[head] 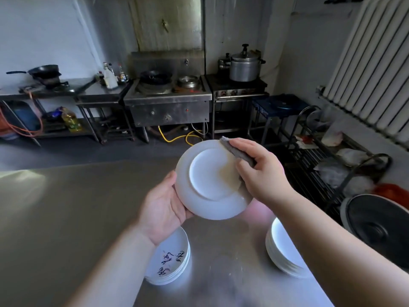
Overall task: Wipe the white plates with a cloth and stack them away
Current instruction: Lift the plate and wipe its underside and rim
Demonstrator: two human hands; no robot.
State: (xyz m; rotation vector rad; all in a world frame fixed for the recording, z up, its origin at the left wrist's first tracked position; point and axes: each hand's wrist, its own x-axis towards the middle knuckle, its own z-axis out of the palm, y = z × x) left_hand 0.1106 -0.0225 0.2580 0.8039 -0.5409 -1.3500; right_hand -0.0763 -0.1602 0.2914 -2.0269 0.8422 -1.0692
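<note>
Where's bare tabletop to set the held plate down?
Widest bare patch: steel table left of the marked plate stack. A narrower strip lies between that stack and the plain plate stack. Crowded by the right edge.

Steel table (66, 207), pressure cooker (244, 67), wok (156, 76) on stove (168, 101), white radiator (371, 69)

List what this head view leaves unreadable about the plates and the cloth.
Head view only:
- Held plate: its far face is turned away; the left hand's fingers are behind it.
- Cloth: mostly covered by the right hand.
- Marked stack: left forearm covers part; writing blurred.
- Plain stack: right forearm covers part; plate count unclear.
</note>
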